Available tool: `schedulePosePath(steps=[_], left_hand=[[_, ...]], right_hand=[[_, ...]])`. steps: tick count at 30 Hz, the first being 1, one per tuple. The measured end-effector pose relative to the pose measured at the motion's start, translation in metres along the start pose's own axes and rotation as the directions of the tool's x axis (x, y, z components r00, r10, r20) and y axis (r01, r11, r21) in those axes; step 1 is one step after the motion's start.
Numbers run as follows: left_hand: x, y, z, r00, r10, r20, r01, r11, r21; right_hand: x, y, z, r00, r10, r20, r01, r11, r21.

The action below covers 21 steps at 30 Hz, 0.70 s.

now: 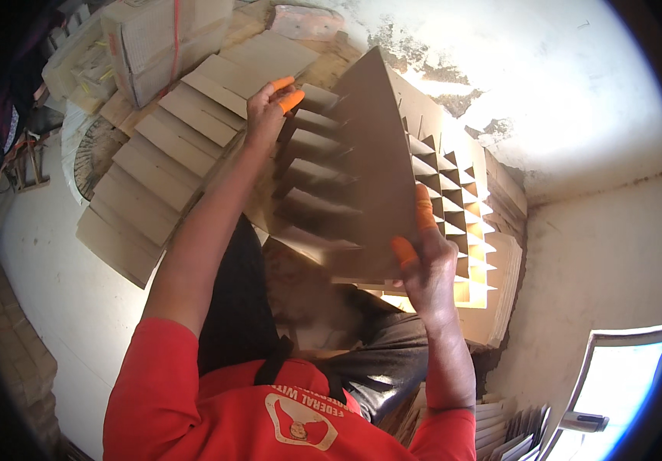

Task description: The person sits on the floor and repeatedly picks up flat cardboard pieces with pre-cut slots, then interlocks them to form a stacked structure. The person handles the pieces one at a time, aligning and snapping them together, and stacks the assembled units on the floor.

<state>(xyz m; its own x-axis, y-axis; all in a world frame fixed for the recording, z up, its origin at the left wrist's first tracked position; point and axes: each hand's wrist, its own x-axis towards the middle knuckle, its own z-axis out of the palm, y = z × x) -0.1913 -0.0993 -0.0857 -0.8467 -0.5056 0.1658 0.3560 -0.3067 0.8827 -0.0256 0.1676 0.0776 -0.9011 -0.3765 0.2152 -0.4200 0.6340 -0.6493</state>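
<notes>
My right hand (431,265) grips the near right edge of a tall brown cardboard sheet (381,161), thumb on the face toward me. Several slotted cardboard strips (319,165) stick out from the sheet's left side, their ends slightly blurred. Beside the far end of those strips is my left hand (273,111), its thumb and a finger apart; whether they touch the strip is hard to tell. Orange covers sit on fingers of both hands. Right of the sheet stands a cardboard divider grid (457,219) with square cells.
Flat cardboard pieces (162,161) lie overlapped in a row at the left. Behind them stands a cardboard box (146,46) with a red strap. A stained wall (561,92) rises at the right. More cardboard strips (500,430) are stacked at the lower right.
</notes>
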Motion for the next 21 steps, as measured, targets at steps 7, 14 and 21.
schedulePosePath(steps=[7, 14, 21], left_hand=[[0.016, 0.011, 0.007, 0.981, -0.117, 0.156, 0.094, 0.985, 0.146], [0.006, -0.001, -0.003, 0.979, -0.115, 0.167, 0.083, 0.978, 0.190], [0.012, -0.004, -0.009, 0.991, -0.031, 0.126, 0.010, 0.987, 0.163]], right_hand=[[0.033, -0.010, -0.006, 0.992, -0.030, 0.123, 0.030, 1.000, -0.002], [0.030, -0.018, 0.007, 0.989, -0.077, 0.129, 0.083, 0.996, -0.040], [0.050, -0.039, -0.004, 0.963, 0.090, 0.254, -0.125, 0.984, 0.125]])
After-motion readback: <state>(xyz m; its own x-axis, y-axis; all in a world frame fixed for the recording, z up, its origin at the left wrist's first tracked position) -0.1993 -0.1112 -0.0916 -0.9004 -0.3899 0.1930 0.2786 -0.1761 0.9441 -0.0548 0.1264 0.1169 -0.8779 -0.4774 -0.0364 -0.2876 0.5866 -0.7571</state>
